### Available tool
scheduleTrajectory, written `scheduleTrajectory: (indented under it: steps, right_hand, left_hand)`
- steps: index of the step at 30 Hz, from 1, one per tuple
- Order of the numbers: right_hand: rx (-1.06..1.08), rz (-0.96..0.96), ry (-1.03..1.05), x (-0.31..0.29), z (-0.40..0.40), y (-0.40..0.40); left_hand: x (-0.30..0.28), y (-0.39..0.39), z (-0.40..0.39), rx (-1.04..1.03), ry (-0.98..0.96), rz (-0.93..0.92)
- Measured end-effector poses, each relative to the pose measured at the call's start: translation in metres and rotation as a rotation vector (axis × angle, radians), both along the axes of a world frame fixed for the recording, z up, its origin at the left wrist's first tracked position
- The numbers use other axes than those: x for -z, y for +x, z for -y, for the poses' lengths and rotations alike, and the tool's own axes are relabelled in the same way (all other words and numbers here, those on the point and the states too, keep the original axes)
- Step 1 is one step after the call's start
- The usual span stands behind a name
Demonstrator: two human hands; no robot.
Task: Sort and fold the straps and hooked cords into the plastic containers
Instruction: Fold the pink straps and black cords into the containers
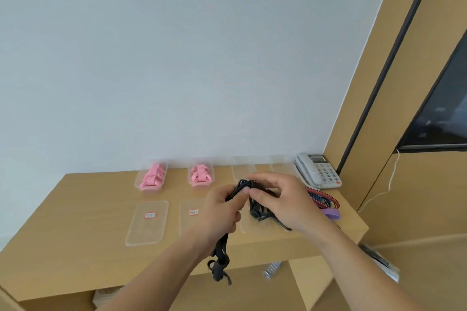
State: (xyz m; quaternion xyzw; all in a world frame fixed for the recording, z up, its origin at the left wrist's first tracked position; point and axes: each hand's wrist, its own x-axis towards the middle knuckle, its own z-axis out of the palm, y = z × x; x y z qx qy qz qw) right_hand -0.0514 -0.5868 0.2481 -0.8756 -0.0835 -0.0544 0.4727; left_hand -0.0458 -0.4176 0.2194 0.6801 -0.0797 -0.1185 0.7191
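Note:
Both hands hold a black hooked cord above the wooden table. My left hand grips its middle, and the hooked end dangles below the table edge. My right hand pinches a folded loop of it near the top. More black cord lies bunched under my right hand. Two clear containers at the back hold folded pink straps. Two further clear containers at the back look empty. Coloured straps and cords lie at the table's right end.
Clear lids with red labels lie flat on the table's front half. A grey desk telephone sits in the back right corner against the wall. A shelf opening lies under the table top.

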Motion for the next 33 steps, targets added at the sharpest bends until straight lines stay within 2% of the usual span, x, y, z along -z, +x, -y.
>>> scheduleTrajectory:
  steps: [5, 8, 12, 14, 18, 22, 26, 33]
  right_hand:
    - [0.073, -0.012, 0.069, 0.003, 0.023, 0.003]
    - [0.111, -0.051, 0.196, 0.002, 0.031, 0.003]
    - [0.126, -0.056, 0.260, -0.002, 0.041, 0.003]
    - [0.157, -0.055, 0.313, -0.007, 0.049, 0.004]
    - [0.173, -0.105, 0.390, -0.012, 0.059, 0.006]
    - [0.178, -0.118, 0.419, -0.013, 0.062, 0.010]
    - [0.186, -0.089, 0.433, -0.014, 0.067, 0.011]
    - [0.175, -0.048, 0.481, -0.012, 0.067, 0.013]
  left_hand:
    - [-0.006, -0.003, 0.019, -0.065, 0.170, 0.123]
    - [-0.003, -0.003, 0.028, -0.136, 0.307, 0.215]
    - [0.002, 0.001, 0.036, -0.155, 0.412, 0.214]
    - [0.004, 0.003, 0.036, -0.085, 0.480, 0.172]
    - [-0.001, 0.005, 0.040, 0.123, 0.395, 0.066]
    - [-0.007, 0.006, 0.052, 0.196, 0.238, 0.132]
    - [-0.004, 0.005, 0.053, 0.260, 0.093, 0.063]
    - [0.004, 0.006, 0.070, 0.056, 0.250, 0.226]
